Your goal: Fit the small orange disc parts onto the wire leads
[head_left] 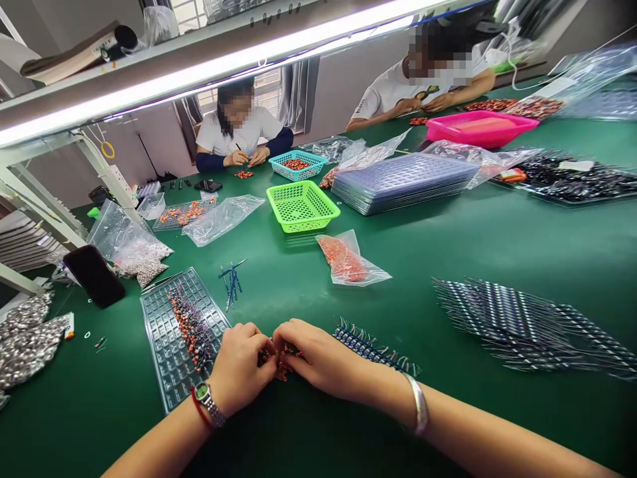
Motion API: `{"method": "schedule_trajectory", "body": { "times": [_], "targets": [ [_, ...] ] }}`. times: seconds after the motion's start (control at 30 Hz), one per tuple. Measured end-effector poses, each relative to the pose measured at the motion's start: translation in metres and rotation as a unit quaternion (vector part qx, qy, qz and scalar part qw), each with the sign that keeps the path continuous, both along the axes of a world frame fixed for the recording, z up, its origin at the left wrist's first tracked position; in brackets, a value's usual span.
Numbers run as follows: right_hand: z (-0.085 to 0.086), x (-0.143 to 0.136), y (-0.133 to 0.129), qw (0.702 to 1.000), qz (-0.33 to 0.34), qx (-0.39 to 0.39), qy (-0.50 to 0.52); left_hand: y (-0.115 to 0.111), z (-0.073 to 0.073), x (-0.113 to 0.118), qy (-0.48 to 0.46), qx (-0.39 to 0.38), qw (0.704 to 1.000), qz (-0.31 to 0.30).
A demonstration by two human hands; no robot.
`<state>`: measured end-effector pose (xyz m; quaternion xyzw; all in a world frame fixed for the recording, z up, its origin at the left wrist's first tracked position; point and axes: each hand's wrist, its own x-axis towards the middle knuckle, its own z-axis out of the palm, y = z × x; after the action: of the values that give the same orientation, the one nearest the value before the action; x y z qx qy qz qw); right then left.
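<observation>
My left hand (243,365) and my right hand (321,355) meet just above the green table, fingertips pinched close together. Small orange-red parts (283,373) show around the fingertips; what exactly each hand grips is too small and too covered to make out. Left of my left hand lies a clear plastic tray (155,345) with a row of orange-tipped parts with thin wires (186,325) on it. Beside my right wrist is a strip of dark blue pieces with wire leads (371,348), partly hidden by my forearm.
Farther right lie bundles of wire-leaded dark pieces (522,325). Ahead are a bag of orange parts (348,260), a green basket (303,222), stacked trays (398,189) and a pink tray (478,136). A phone (94,275) leans at left. Two people sit across, under a lamp (223,63).
</observation>
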<state>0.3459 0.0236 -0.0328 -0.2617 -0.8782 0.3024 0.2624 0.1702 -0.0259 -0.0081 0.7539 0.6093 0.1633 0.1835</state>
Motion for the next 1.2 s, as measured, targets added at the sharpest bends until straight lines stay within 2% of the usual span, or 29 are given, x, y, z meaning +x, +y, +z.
{"method": "schedule_trajectory", "body": {
  "times": [0.33,0.53,0.77,0.97,1.2],
  "targets": [
    [-0.005,-0.001,-0.002,0.995,0.001,0.03,0.097,0.009,0.01,-0.003,-0.114,-0.056,0.991,0.028],
    [0.002,0.002,-0.003,0.994,0.0,0.009,0.112,0.009,0.015,-0.004,-0.129,-0.08,0.988,0.021],
    [0.013,0.015,0.014,0.997,-0.003,-0.048,0.065,0.007,0.018,0.0,-0.053,-0.083,0.995,0.005],
    [0.002,0.022,0.033,1.0,-0.012,-0.027,-0.008,0.003,0.015,0.005,0.067,-0.051,0.996,-0.022],
    [-0.009,0.022,0.032,0.998,0.004,0.025,-0.059,0.001,0.013,0.006,0.125,-0.016,0.991,-0.039]
  ]
}}
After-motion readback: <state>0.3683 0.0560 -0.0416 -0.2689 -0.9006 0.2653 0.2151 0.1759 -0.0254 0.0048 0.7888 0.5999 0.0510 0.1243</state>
